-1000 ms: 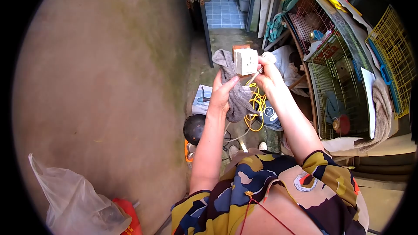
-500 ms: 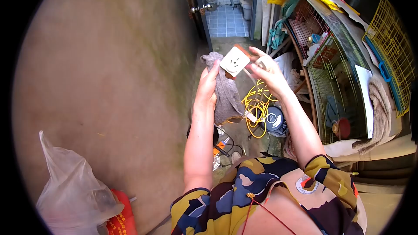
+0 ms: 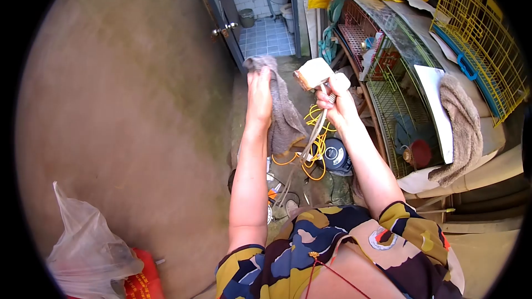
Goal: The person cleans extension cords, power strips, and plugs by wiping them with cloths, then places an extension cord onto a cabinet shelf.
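My left hand [image 3: 259,99] holds a grey cloth [image 3: 286,113], which hangs down on its right side; the thumb and part of the fingers show against it. In my right hand [image 3: 339,105] is a white socket box [image 3: 315,72] with a brownish, worn end, tilted so that its socket face is turned from view. A pale cord [image 3: 316,135] runs down from under that hand. A white piece, perhaps a plug, shows at the right-hand fingers. The cloth and the socket box are apart.
Yellow cable [image 3: 318,155] lies tangled on the floor beside a round dark-blue object [image 3: 335,154]. Wire cages [image 3: 396,116] stand at right, with a brown towel [image 3: 460,127] draped over. An open door [image 3: 219,16] leads to a tiled bathroom. A plastic bag [image 3: 88,243] sits lower left.
The socket box has gone from between both hands into my right hand, and its face has turned away. My left hand with the cloth has moved apart from it. The view has shifted slightly.
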The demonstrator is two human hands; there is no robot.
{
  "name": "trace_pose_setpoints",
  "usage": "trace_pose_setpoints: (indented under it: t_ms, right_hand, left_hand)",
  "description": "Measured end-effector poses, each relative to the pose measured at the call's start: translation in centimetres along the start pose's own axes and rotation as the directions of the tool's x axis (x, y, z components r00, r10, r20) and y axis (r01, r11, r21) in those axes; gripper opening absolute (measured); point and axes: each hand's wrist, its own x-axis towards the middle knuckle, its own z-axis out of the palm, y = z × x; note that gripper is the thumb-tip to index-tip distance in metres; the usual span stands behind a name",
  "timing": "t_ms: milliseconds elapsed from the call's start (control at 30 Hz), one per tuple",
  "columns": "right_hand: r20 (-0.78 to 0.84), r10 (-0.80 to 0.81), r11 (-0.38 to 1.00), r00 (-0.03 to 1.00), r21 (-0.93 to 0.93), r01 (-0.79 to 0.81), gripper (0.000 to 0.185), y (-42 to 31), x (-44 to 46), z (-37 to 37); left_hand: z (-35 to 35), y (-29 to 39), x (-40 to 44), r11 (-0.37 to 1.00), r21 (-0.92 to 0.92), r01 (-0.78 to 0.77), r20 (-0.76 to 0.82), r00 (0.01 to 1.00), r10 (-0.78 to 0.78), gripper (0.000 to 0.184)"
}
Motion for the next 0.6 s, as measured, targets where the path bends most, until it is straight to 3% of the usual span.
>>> trace_pose_setpoints:
  t_ms: [67,133,167,300,333,400,500,533,600]
  right_hand:
    - [-0.005,-0.065,0.993,0.998,-0.104,0.064,0.016,-0.5,-0.6,0.1]
    - [-0.018,-0.098,0.985,0.995,-0.146,0.094,0.016,-0.8,-1.5,0.5]
    - [-0.002,-0.129,0.974,0.992,-0.189,0.127,0.016,-1.0,-1.9,1.0]
    - [-0.022,-0.229,0.936,0.973,-0.278,0.214,0.020,-2.3,-3.1,1.4]
    - [-0.044,-0.263,0.916,0.964,-0.324,0.236,0.022,-2.6,-3.3,1.3]
    - [-0.075,-0.275,0.926,0.958,-0.290,0.243,0.026,-2.5,-2.8,0.5]
    - [-0.141,-0.504,0.838,0.852,-0.318,0.444,0.041,-2.2,-2.0,0.5]
    - [-0.146,-0.514,0.834,0.845,-0.315,0.453,0.041,-2.4,-2.6,0.4]
    - [-0.036,-0.466,0.785,0.884,-0.478,0.395,0.045,-3.2,-4.0,0.2]
  left_hand:
    - [1.8,0.6,-0.4,0.829,0.521,-0.202,0.031,0.976,0.218,0.032]
    - [4.6,2.9,-2.0,0.708,0.658,-0.258,0.031,0.948,0.317,0.032]
    - [5.6,1.7,-2.2,0.673,0.649,-0.355,0.007,0.888,0.461,0.035]
    - [8.8,1.5,-5.7,0.542,0.752,-0.376,0.079,0.867,0.492,0.022]
    - [9.5,1.7,-6.7,0.575,0.749,-0.329,0.051,0.894,0.446,0.022]
    - [11.1,1.5,-8.6,0.547,0.742,-0.386,0.110,0.876,0.470,0.019]
    - [11.6,0.3,-9.8,0.627,0.675,-0.389,0.173,0.910,0.377,0.015]
    - [10.9,0.1,-9.3,0.661,0.641,-0.390,0.193,0.915,0.354,0.014]
    - [9.2,0.3,-8.3,0.690,0.634,-0.351,0.156,0.931,0.330,0.015]
